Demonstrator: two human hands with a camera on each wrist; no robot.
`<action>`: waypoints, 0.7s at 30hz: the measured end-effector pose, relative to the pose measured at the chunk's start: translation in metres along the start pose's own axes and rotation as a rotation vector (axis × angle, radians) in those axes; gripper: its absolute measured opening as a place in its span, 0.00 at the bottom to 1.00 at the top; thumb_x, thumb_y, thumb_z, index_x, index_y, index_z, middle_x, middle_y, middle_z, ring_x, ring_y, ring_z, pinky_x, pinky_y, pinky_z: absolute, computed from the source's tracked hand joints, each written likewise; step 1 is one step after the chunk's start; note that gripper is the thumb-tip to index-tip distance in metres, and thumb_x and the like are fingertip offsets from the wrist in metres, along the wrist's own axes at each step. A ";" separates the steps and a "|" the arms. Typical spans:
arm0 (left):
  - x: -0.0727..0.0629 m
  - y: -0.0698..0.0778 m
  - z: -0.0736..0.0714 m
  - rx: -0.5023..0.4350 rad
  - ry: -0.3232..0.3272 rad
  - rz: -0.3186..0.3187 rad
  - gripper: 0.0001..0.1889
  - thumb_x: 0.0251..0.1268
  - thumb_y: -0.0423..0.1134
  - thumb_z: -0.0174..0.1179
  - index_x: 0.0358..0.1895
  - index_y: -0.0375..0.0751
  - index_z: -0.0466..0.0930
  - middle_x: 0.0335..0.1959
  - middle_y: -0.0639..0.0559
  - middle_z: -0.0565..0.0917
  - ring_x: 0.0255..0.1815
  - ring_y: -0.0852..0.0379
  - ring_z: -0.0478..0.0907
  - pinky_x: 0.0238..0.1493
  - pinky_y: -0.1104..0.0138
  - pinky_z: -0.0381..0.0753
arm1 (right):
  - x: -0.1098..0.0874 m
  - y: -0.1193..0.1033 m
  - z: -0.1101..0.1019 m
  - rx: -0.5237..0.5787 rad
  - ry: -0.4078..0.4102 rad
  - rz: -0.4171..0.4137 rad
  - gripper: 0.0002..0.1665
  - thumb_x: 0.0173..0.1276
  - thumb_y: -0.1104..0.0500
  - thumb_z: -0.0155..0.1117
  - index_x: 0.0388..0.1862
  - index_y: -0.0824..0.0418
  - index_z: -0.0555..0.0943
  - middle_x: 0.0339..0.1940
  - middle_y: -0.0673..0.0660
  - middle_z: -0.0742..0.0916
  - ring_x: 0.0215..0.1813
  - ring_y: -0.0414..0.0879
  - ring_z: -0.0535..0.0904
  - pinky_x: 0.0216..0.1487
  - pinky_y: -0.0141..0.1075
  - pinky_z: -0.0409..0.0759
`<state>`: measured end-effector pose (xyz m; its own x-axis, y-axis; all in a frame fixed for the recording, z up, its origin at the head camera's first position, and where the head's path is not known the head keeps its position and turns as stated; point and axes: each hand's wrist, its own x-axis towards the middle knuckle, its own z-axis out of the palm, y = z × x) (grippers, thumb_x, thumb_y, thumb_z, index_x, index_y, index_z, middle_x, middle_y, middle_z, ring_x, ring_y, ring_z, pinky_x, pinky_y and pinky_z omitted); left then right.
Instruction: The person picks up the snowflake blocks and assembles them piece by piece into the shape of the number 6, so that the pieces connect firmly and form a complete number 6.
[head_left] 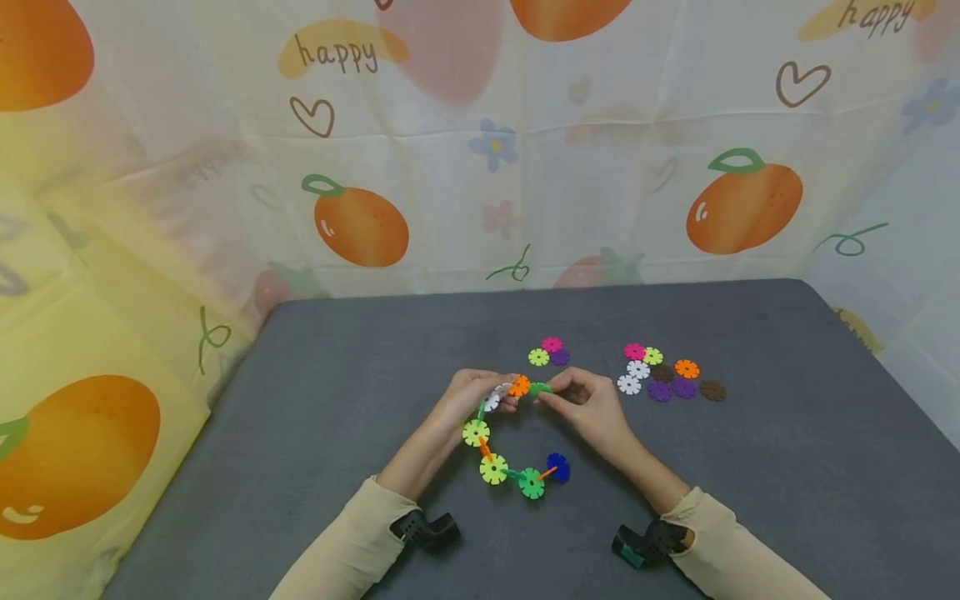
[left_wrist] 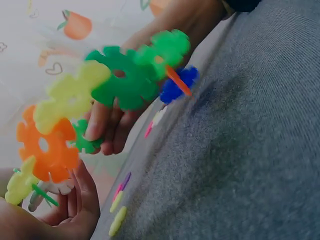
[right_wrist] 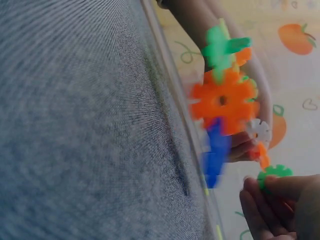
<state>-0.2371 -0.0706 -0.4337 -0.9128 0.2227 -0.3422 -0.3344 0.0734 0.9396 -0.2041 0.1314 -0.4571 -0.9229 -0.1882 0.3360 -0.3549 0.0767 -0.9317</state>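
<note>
Several notched plastic discs are linked edge to edge in a curved chain. My left hand (head_left: 468, 392) holds the chain's upper part, by a white disc (head_left: 492, 402) and an orange disc (head_left: 519, 385). A green disc (right_wrist: 281, 171) is pinched between the thumb and fingers of my right hand (head_left: 592, 408). It meets the orange end; whether the two are locked together I cannot tell. From the left hand the chain hangs through yellow-green discs (head_left: 493, 469) and a green one to a dark blue disc (head_left: 558, 467) at the other end.
On the grey table (head_left: 360, 350), beyond my hands, lies a small group with a pink disc (head_left: 552, 344), a yellow-green one and a purple one. Farther right are several loose discs, among them a white disc (head_left: 628, 385) and a brown disc (head_left: 712, 390). A printed curtain (head_left: 450, 200) hangs behind.
</note>
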 end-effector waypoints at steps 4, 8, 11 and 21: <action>-0.001 0.002 -0.001 -0.032 0.019 0.005 0.17 0.68 0.38 0.58 0.52 0.28 0.82 0.28 0.50 0.86 0.24 0.61 0.84 0.39 0.65 0.88 | 0.001 -0.001 0.000 0.116 0.011 0.086 0.12 0.64 0.66 0.67 0.37 0.76 0.77 0.35 0.68 0.88 0.36 0.41 0.88 0.45 0.29 0.86; -0.002 0.003 -0.002 -0.040 0.033 0.013 0.17 0.68 0.38 0.58 0.52 0.27 0.82 0.29 0.49 0.86 0.23 0.61 0.83 0.37 0.65 0.88 | 0.000 -0.004 0.001 0.127 0.017 0.135 0.14 0.64 0.64 0.68 0.37 0.76 0.76 0.34 0.66 0.88 0.35 0.43 0.88 0.45 0.30 0.86; -0.002 0.003 -0.002 -0.025 0.025 0.008 0.16 0.68 0.38 0.58 0.51 0.28 0.82 0.31 0.49 0.87 0.24 0.61 0.84 0.38 0.65 0.89 | 0.000 -0.003 0.001 0.100 0.008 0.124 0.13 0.64 0.65 0.68 0.37 0.75 0.77 0.36 0.69 0.88 0.36 0.43 0.88 0.44 0.30 0.86; -0.002 0.002 0.002 0.023 0.012 0.005 0.16 0.70 0.38 0.58 0.50 0.28 0.83 0.30 0.49 0.88 0.24 0.61 0.84 0.41 0.62 0.89 | -0.002 0.000 -0.001 0.011 -0.028 0.006 0.10 0.65 0.65 0.67 0.35 0.73 0.78 0.37 0.69 0.87 0.38 0.40 0.87 0.45 0.30 0.86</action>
<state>-0.2355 -0.0690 -0.4312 -0.9172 0.2116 -0.3377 -0.3248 0.0944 0.9411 -0.2026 0.1324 -0.4571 -0.9205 -0.2147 0.3264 -0.3472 0.0670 -0.9354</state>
